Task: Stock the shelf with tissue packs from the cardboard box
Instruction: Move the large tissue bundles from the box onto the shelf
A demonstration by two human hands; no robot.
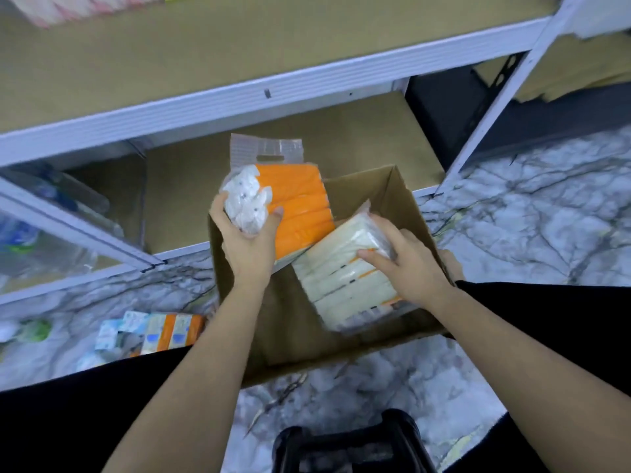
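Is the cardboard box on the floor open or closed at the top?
Open. The cardboard box has no flaps over its top, and the right hand reaches inside, onto a cream tissue pack lying there.

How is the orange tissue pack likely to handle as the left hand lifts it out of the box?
The orange tissue pack is probably light for its size: the left hand holds it by one end alone. Its glossy plastic wrap looks somewhat slippery. It should give softly rather than flop, since the stacked bundles keep a blocky shape above the cardboard box.
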